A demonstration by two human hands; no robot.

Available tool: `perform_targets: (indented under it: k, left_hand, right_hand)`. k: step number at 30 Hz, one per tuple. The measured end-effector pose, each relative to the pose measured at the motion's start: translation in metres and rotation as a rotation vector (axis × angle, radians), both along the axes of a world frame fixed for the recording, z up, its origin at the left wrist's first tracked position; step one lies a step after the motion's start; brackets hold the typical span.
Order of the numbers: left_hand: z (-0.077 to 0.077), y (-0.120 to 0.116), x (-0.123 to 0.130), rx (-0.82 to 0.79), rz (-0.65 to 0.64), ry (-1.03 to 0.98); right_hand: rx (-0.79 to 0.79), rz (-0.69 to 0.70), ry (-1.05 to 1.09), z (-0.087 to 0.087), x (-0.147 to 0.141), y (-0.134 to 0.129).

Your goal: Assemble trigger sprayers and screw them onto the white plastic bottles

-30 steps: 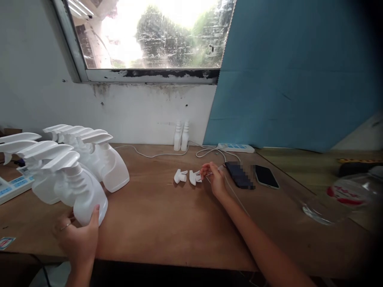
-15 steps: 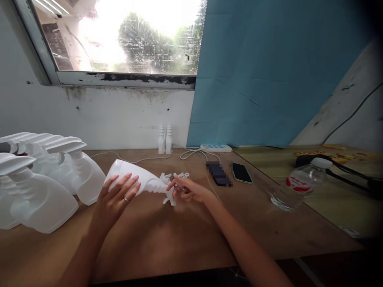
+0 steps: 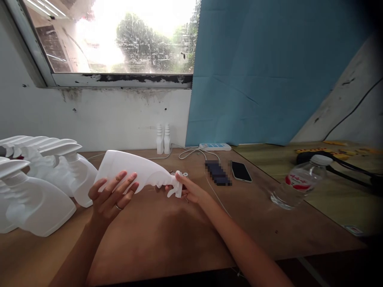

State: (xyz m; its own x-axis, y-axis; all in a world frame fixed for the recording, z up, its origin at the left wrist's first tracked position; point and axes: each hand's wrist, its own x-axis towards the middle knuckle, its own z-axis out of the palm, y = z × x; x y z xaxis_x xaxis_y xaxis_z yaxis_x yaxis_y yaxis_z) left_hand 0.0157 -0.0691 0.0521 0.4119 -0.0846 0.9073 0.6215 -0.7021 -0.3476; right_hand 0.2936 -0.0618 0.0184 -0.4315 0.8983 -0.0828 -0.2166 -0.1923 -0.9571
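A white plastic bottle [image 3: 128,165] lies tilted above the table, its base to the left and its neck pointing right. The fingers of my left hand [image 3: 115,195] wrap round its lower body. At the neck, my right hand [image 3: 188,189] grips a white trigger spray head [image 3: 177,186], which sits against the bottle's mouth. Some of my right fingers are hidden behind the spray head. Small parts, partly covered by my right hand, lie on the table behind it.
Several white spray bottles [image 3: 38,199] stand at the left. Two small white bottles [image 3: 163,139] are by the wall. A power strip [image 3: 215,147], a dark phone [image 3: 218,173], another phone [image 3: 241,172] and a water bottle [image 3: 302,183] are to the right on the table [image 3: 167,247].
The bottle has turned more level and risen slightly. My right hand now has the spray head at the bottle's neck. My left hand has shifted a little left and down.
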Motion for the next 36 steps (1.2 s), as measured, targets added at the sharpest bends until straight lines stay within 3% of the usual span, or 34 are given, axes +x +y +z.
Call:
perform_targets:
  k: [3,6,9,13,15,16,18,20,23,28,32,36]
  left_hand:
    - [0.003,0.006,-0.001,0.128,0.117,0.064]
    - [0.009,0.018,-0.004,-0.117,0.107,0.114]
    - [0.019,0.036,-0.009,-0.576,0.051,0.133]
    - [0.033,0.067,-0.021,-1.380,-0.133,0.081]
    - [0.034,0.086,-0.025,-1.624,-0.263,-0.013]
    - [0.033,0.097,-0.026,-1.672,-0.324,-0.101]
    - [0.024,0.125,-0.019,-1.626,-0.402,-0.353]
    - [0.010,0.158,-0.004,-1.465,-0.354,-0.641]
    - [-0.014,0.211,0.030,-1.328,-0.130,-0.838]
    - [-0.047,0.280,0.083,-1.272,0.045,-0.900]
    - [-0.068,0.308,0.117,-1.275,0.066,-0.894]
    - [-0.084,0.319,0.136,-1.251,0.063,-0.895]
  right_hand:
    - [0.085,-0.166,0.030,-0.005,-0.006,0.002]
    - [0.221,-0.340,-0.032,-0.003,-0.010,0.001]
    - [0.534,-0.474,-0.387,0.005,-0.004,-0.002]
    - [1.201,-0.553,-0.959,0.014,0.028,-0.003]
    - [1.354,-0.765,-1.078,0.014,0.054,0.003]
    - [1.325,-0.991,-1.085,0.014,0.068,0.007]
    - [1.068,-1.526,-0.953,0.011,0.093,0.015]
    - [0.796,-1.792,-0.745,0.006,0.108,0.022]
    - [0.617,-1.745,-0.544,-0.003,0.108,0.028]
    - [0.632,-1.528,-0.592,-0.015,0.088,0.029]
    - [0.598,-1.459,-0.607,-0.019,0.084,0.031]
    - [0.587,-1.341,-0.598,-0.022,0.084,0.030]
